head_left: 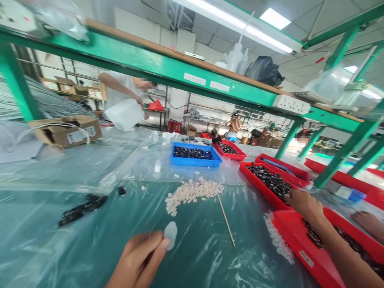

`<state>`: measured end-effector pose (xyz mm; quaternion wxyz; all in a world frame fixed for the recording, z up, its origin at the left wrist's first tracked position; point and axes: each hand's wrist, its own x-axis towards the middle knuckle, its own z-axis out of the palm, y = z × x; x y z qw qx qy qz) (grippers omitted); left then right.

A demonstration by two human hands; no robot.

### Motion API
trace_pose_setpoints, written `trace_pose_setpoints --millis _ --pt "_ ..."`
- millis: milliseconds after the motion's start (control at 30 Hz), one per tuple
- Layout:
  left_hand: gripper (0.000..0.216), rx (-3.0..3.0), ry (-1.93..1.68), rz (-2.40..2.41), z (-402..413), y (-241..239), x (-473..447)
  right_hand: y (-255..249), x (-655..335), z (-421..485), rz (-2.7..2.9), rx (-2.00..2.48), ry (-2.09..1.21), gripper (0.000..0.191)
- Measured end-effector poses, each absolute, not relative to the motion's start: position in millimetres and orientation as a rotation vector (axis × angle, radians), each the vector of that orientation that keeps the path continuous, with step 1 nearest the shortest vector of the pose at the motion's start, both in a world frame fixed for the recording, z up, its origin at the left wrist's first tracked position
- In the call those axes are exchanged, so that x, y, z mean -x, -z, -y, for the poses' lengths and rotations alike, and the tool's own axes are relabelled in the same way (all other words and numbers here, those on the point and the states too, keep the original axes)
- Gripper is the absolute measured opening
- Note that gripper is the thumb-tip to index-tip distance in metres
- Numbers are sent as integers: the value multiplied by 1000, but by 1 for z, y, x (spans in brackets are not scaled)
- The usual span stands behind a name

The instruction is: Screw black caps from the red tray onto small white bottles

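My left hand (141, 258) is low in the middle, thumb and fingers pinched on a small translucent white plastic piece (171, 233). Just beyond it on the plastic-covered table lie a heap of small white pieces (192, 192) and a thin wooden stick (226, 221). My right hand (303, 203) reaches over the edge of a red tray (264, 188) of small black parts (271, 180). Its back faces me and its fingers are hidden. My forearm crosses a nearer red tray (295, 240).
A blue tray (196, 161) of black parts and more red trays (229, 149) sit further back. Black strips (81, 209) lie at left, with a cardboard box (67, 131) behind. Another person's hand (369, 223) rests at right. A person across holds a white container (124, 115). A green shelf frame (168, 68) runs overhead.
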<state>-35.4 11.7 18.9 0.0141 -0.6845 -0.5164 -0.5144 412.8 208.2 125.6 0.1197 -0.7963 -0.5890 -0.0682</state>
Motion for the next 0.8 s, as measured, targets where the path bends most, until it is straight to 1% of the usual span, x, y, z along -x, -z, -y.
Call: trace_pose_setpoints --millis 67,133,200,267,333,400,500,533,600,667,733,767,800 --pt "49 2031 1545 1741 -26 -19 63 -117 -392 -212 1847 2175 186 18" --pt "42 1851 1464 1914 -42 -17 99 -98 -348 -204 2066 1881 62 22" --pt "24 1629 1349 2080 -54 -14 139 -76 -292 -185 2305 1521 -182 27" --pt "20 1456 1186 2215 -60 -9 176 -57 -240 -159 2471 1200 -450 27" --pt "20 1384 1018 2303 -61 -3 201 -41 -202 -132 2546 1011 -643 31" --pt "22 1399 869 2363 -62 3 212 -27 -180 -110 2545 959 -794 40" --pt "23 1470 713 2431 -64 10 212 -11 -164 -91 2418 1070 -968 53" --pt "23 1489 684 2447 -65 11 209 -7 -160 -88 2373 1112 -1000 54" --pt "21 1524 662 2465 -69 11 204 -3 -151 -85 2328 1150 -1029 51" --pt "19 1573 690 2462 -71 8 197 -2 -142 -83 2307 1149 -1034 39" --pt "18 1654 774 2438 -73 3 189 -3 -135 -82 2290 1133 -1037 23" --pt "18 1707 837 2417 -74 1 184 -4 -133 -82 2285 1124 -1040 19" --pt "18 1765 910 2394 -74 -1 177 -5 -132 -81 2283 1117 -1045 19"
